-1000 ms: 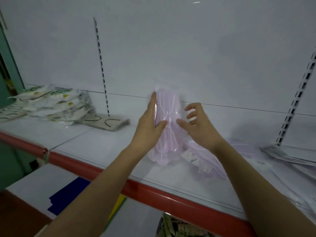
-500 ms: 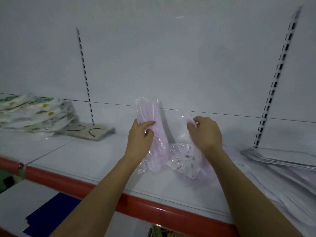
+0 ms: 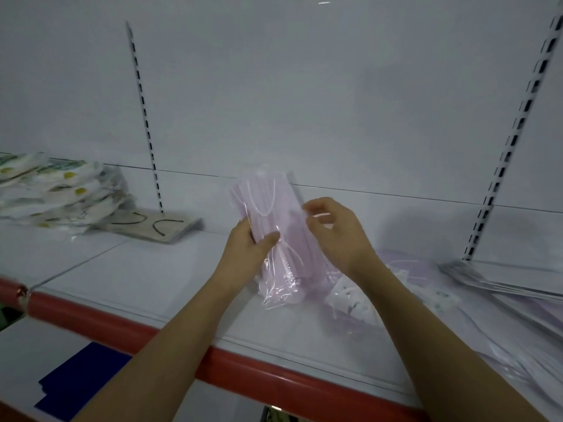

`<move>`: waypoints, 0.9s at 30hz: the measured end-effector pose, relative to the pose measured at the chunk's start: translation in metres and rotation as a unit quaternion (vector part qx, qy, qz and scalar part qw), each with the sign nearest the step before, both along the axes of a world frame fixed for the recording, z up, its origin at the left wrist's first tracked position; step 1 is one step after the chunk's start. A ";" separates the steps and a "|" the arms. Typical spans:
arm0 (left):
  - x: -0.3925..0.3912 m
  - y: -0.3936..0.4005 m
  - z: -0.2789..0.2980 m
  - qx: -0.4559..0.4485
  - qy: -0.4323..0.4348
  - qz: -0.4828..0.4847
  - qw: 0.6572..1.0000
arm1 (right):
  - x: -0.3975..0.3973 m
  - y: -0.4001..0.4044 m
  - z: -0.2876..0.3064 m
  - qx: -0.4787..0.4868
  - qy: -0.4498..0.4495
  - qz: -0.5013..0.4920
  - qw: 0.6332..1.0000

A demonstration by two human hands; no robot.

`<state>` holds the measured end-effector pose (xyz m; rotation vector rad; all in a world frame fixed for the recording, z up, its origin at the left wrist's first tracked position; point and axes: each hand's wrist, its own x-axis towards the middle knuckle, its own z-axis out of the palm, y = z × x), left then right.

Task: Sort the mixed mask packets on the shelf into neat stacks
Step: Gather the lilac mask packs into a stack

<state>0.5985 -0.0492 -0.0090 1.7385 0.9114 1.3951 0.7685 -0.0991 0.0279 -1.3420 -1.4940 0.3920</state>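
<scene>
Your left hand [image 3: 248, 248] grips the pink packet [image 3: 275, 229] by its lower left edge, thumb curled across the front and fingers behind. Your right hand [image 3: 335, 229] is at the packet's right edge with its fingers curled, apparently pinching the clear wrap there; the exact contact is hard to make out. The packet stands nearly upright between your hands, long axis running up and slightly away from you, top end near the shelf's back wall, and the crinkled bottom end looks to be touching or just above the shelf [image 3: 152, 278].

The relation that matters next: the loose pink packets [image 3: 405, 269] lie flat just to the right of your right hand, partly under that forearm, so the right hand is the nearer one to them. To stack it there, the packet would likely have to tip from upright to flat and swing right.

Both forearms reach forward over the red shelf edge [image 3: 243, 367], wrists slightly raised, palms turned toward each other.

Well to the left sits a stack of white packets [image 3: 58, 193] with a tan packet [image 3: 152, 225] beside it. At far right lie flat grey packets [image 3: 502, 281].
</scene>
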 end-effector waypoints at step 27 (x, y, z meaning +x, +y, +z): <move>0.005 -0.017 0.009 -0.025 -0.104 -0.027 0.994 | 0.013 0.007 -0.012 -0.079 -0.019 0.028 0.996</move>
